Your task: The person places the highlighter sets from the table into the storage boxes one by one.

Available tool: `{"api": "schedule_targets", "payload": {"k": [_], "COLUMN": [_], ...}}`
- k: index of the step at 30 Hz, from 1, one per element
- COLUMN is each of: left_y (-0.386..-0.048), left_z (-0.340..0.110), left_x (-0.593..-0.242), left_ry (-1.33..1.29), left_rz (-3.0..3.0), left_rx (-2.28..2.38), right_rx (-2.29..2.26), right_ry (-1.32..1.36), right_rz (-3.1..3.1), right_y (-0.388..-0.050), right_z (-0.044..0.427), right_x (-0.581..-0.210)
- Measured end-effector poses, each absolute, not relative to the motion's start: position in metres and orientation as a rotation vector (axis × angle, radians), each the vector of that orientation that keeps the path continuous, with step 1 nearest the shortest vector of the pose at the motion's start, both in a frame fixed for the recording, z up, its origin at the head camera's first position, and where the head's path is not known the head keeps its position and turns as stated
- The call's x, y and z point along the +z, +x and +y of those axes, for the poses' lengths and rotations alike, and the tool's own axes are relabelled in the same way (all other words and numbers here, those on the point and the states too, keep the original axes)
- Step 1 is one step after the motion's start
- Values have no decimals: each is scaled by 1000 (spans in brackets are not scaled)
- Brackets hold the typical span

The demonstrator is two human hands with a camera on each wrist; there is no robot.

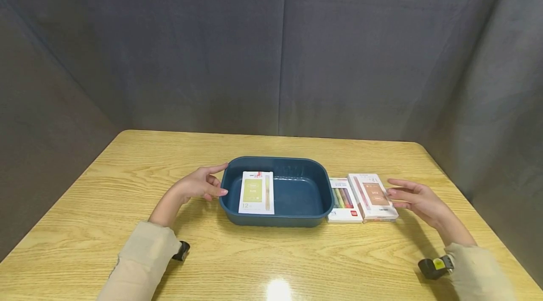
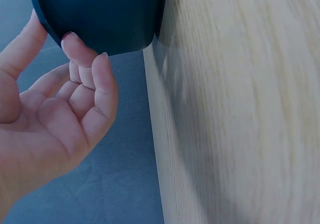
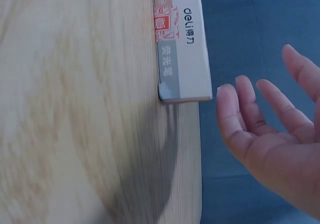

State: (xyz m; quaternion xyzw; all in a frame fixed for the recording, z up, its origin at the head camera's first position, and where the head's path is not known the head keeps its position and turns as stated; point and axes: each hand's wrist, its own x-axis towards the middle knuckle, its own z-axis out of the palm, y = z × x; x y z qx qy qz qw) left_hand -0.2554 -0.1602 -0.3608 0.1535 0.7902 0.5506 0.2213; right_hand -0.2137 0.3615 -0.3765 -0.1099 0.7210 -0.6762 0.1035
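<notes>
I have the left hand point(image 1: 197, 185) at the left end of a dark blue bin point(image 1: 297, 197), thumb and forefinger parted and touching it near the rim, the other fingers loosely bent, so nothing is grasped; my right hand point(image 1: 417, 199) is relaxed and ungripping, fingertips beside a brown-labelled box point(image 1: 374, 195), though I cannot tell whether they touch it; that box lies on the desk point(image 1: 229, 263), right of a box of coloured pens point(image 1: 344, 199), which sits between it and the bin's right end; inside the bin, toward the left, I see a green-labelled box point(image 1: 253, 192); black wrist devices point(image 1: 181, 251) show at both pale sleeves point(image 1: 142, 256); the desk is light wood grain, with a glare spot near me, and dark grey curtains point(image 1: 203, 56) hang behind it.
</notes>
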Motion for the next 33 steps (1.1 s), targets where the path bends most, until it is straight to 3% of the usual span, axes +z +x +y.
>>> {"api": "schedule_targets", "payload": {"k": [19,33], "left_y": [-254,-254], "left_z": [-160,-160], "left_x": [-360,-360], "left_ry": [438,423], "left_rz": [2162,2177], "left_rx": [1534,1524], "right_rx": [-1648,-1686], "right_ry": [-223,-206], "right_rz": [2466,2374], "right_y": [-215,-219], "right_z": [366,363], "right_x": [-378,-381]}}
